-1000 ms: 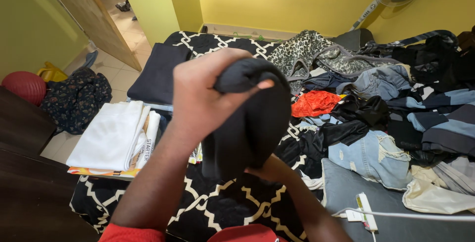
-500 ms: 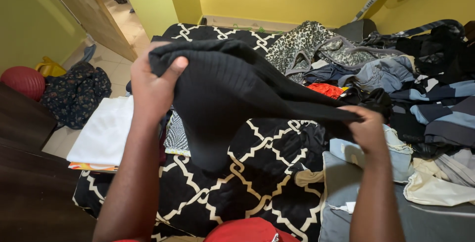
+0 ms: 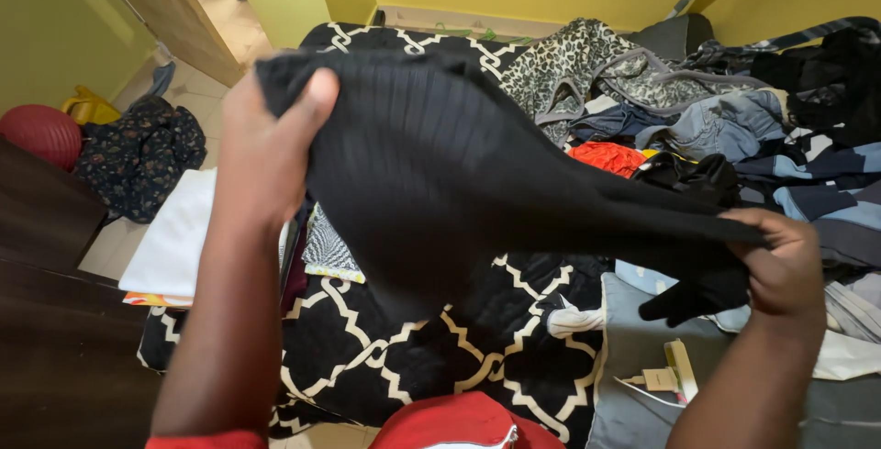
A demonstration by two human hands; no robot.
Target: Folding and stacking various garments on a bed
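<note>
Left hand raised, fingers curled and thumb pressed down, pinching the top corner of a black ribbed garment. Right hand lower, clenched around the garment's opposite end. Garment stretched between both, hanging spread above the black-and-white patterned bedspread. Left of the garment, a folded white stack; behind and right of it, a heap of mixed clothes, an orange piece among them.

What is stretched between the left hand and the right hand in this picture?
In the head view, only the black ribbed garment spans between them: the left hand holds its upper edge, and the right hand pinches its far end. Nothing else lies between.
</note>
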